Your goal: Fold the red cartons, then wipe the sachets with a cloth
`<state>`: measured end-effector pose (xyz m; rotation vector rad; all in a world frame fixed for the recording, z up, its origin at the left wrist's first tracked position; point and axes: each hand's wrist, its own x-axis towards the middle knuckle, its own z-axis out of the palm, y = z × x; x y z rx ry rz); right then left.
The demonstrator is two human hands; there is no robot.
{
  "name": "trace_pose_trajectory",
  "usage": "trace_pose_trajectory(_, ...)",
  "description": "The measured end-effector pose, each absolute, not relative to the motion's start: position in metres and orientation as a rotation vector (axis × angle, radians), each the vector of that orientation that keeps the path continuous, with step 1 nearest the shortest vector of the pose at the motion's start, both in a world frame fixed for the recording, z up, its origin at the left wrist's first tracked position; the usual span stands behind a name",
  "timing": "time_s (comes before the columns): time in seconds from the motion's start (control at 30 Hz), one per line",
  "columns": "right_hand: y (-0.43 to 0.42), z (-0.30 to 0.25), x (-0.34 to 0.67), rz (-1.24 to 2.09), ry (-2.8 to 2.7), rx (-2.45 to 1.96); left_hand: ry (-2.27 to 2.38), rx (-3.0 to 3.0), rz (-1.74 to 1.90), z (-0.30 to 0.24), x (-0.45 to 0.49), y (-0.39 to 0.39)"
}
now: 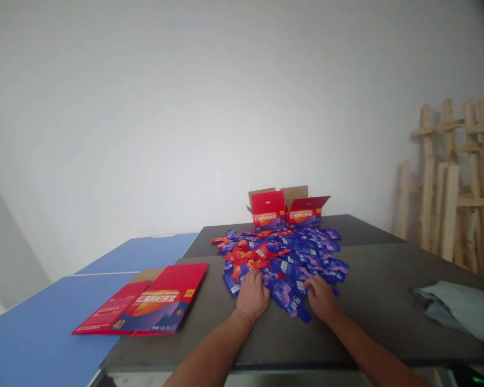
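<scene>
2 bare hands are shown from a head-worn camera at the near edge of a loose heap of sachets. The left hand (252, 295) is laid palm down, with the fingers slightly spread over the blue-purple sachets (290, 263). The right hand (320, 298) is laid with the fingers gently curved on the same heap; whether a sachet is pinched beneath them cannot be told. Red sachets (246, 256) are mixed in, mostly toward the left half of the heap. The heap lies on a dark grey tabletop (381, 317), and an open red carton (268, 209) with raised flaps stands just beyond it. A flattened red carton blank (145, 303) lies on the adjoining blue table (36, 338), a folded grey cloth (457, 312) is placed to the right, and wooden frames (452, 183) are leaned against the wall. Sachets could be slid off the tabletop if swept too far toward the near edge. The open red carton could be knocked over if the heap is pushed against it, since it appears to be lightly built. Sachets could also be dropped if too many are gathered in 1 grasp, as their surfaces may be slippery.
</scene>
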<state>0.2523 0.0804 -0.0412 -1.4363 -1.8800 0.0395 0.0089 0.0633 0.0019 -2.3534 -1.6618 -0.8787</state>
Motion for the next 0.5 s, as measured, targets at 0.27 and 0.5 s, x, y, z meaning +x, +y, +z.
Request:
trace_pose_trajectory(0.27, 0.078, -0.034, 0.241, 0.012, -2.055, -1.45, -1.606, -2.425, -0.767, 0.014, 0.005, 0.056)
trace_pose_trajectory(0.5, 0.079, -0.034, 0.24, -0.003, -2.078, -1.502, -2.039, -2.062, -0.657, 0.039, -0.055, 0.058)
